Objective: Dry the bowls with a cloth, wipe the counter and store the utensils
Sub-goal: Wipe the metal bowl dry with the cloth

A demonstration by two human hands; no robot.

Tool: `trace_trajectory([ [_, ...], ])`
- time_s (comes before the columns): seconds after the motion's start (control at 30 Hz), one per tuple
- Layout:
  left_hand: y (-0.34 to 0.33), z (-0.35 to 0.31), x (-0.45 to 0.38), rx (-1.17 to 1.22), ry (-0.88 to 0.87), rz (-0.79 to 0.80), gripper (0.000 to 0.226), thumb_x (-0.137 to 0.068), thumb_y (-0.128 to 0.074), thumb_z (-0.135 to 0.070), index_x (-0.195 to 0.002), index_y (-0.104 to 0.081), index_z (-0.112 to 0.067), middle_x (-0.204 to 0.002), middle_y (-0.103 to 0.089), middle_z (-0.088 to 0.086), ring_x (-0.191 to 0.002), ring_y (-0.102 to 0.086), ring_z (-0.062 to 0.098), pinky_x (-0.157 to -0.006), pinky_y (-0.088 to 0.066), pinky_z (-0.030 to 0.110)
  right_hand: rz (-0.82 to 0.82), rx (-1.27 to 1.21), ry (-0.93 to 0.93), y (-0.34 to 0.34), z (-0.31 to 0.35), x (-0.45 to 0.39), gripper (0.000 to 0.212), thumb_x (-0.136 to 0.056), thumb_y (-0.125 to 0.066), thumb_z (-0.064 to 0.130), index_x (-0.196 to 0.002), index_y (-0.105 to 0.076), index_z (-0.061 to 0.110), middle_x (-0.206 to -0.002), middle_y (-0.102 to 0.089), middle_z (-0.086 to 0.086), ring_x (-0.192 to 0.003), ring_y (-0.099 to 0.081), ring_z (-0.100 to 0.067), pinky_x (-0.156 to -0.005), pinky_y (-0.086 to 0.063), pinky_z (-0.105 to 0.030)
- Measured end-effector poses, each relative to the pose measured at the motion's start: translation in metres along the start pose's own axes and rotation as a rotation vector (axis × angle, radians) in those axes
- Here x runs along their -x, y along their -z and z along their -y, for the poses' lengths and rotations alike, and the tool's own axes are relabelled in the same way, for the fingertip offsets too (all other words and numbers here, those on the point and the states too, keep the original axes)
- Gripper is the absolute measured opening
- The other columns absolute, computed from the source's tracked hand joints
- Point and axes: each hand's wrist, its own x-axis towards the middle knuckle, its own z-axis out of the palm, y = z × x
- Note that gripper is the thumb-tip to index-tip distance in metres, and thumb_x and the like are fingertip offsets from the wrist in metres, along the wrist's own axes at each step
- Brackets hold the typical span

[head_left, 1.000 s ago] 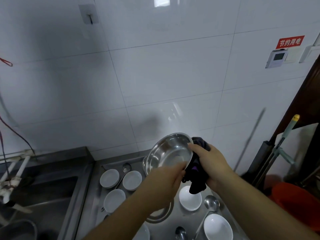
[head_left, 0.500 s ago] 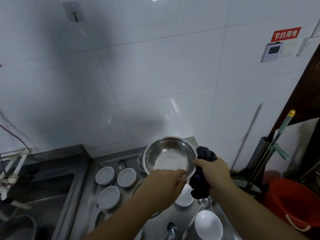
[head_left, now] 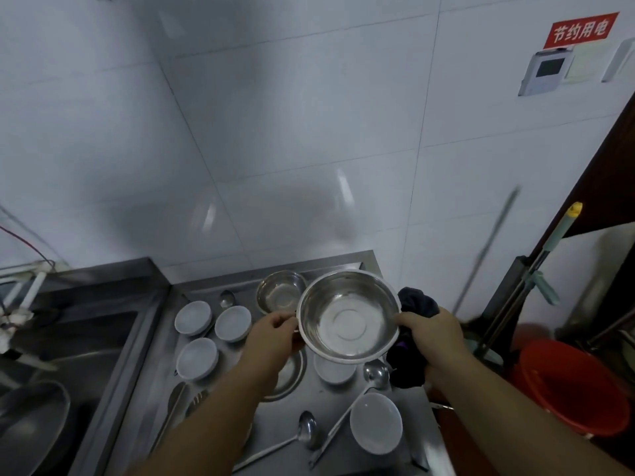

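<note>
I hold a large steel bowl (head_left: 347, 317) above the steel counter (head_left: 271, 431), its mouth facing up toward me. My left hand (head_left: 271, 334) pinches its left rim. My right hand (head_left: 433, 333) grips a dark cloth (head_left: 417, 304) bunched against the bowl's right rim. A smaller steel bowl (head_left: 280, 292) sits behind it on the counter. Several white bowls lie around, such as one at the left (head_left: 197, 357) and one at the front right (head_left: 376, 427). Two steel ladles (head_left: 307, 429) (head_left: 376, 371) lie near the front.
A sink (head_left: 79, 341) with a steel basin (head_left: 27, 424) lies left of the counter. A red bucket (head_left: 570, 386) and mop handles (head_left: 536, 269) stand right of the counter. White tiled wall is directly behind.
The bowl has come down from a tilted pose to level, mouth up. My left hand shifted from the near rim to the left rim. The view tipped downward.
</note>
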Motion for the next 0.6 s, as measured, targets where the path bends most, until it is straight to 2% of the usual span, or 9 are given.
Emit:
trace_trajectory([
  [0.07, -0.009, 0.005, 0.0, 0.106, 0.051, 0.046, 0.013, -0.102, -0.065, -0.01, -0.108, -0.076, -0.005, -0.097, -0.081, 0.016, -0.093, -0.079, 0.03, -0.079, -0.066, 0.034, 0.005, 0.003, -0.041, 0.003, -0.007, -0.007, 0.04, -0.073, -0.082, 0.001, -0.109, -0.066, 0.005, -0.091, -0.07, -0.029, -0.071, -0.066, -0.035, -0.071, -0.061, -0.059],
  [0.2, -0.018, 0.02, -0.02, 0.143, 0.118, 0.054, 0.017, -0.098, -0.07, -0.004, -0.113, -0.073, 0.001, -0.099, -0.08, 0.021, -0.092, -0.078, 0.031, -0.085, -0.066, 0.04, 0.007, -0.007, -0.087, 0.004, -0.019, -0.024, 0.03, -0.074, -0.079, -0.004, -0.101, -0.071, 0.006, -0.081, -0.069, -0.022, -0.07, -0.064, -0.032, -0.071, -0.057, -0.051],
  [0.33, -0.023, 0.035, -0.055, 0.193, 0.188, 0.06, 0.018, -0.097, -0.069, 0.0, -0.114, -0.072, 0.003, -0.098, -0.08, 0.022, -0.084, -0.079, 0.028, -0.071, -0.065, 0.031, 0.004, -0.036, -0.172, -0.004, -0.031, -0.052, 0.031, -0.074, -0.082, -0.001, -0.103, -0.072, 0.005, -0.083, -0.071, -0.024, -0.07, -0.068, -0.034, -0.071, -0.06, -0.051],
  [0.4, -0.024, 0.042, -0.077, 0.196, 0.222, 0.084, 0.016, -0.097, -0.069, -0.002, -0.113, -0.073, 0.001, -0.098, -0.08, 0.02, -0.085, -0.08, 0.027, -0.07, -0.063, 0.028, -0.031, -0.027, -0.203, -0.011, -0.04, -0.071, 0.031, -0.073, -0.083, 0.0, -0.101, -0.073, 0.005, -0.083, -0.074, -0.026, -0.067, -0.07, -0.034, -0.066, -0.061, -0.049],
  [0.5, -0.027, 0.052, -0.111, 0.207, 0.288, 0.103, 0.014, -0.098, -0.068, -0.002, -0.11, -0.075, -0.002, -0.1, -0.081, 0.019, -0.086, -0.08, 0.025, -0.069, -0.063, 0.027, -0.126, 0.063, -0.196, -0.025, -0.056, -0.103, 0.031, -0.07, -0.083, 0.0, -0.098, -0.074, 0.01, -0.082, -0.077, -0.021, -0.065, -0.071, -0.03, -0.061, -0.061, -0.043],
  [0.6, -0.033, 0.061, -0.147, 0.184, 0.32, 0.138, 0.018, -0.099, -0.062, 0.004, -0.107, -0.078, -0.001, -0.102, -0.08, 0.021, -0.09, -0.08, 0.027, -0.072, -0.063, 0.028, -0.202, 0.247, -0.155, -0.042, -0.072, -0.137, 0.036, -0.067, -0.084, 0.008, -0.1, -0.074, 0.015, -0.082, -0.077, -0.011, -0.071, -0.073, -0.028, -0.06, -0.058, -0.036],
])
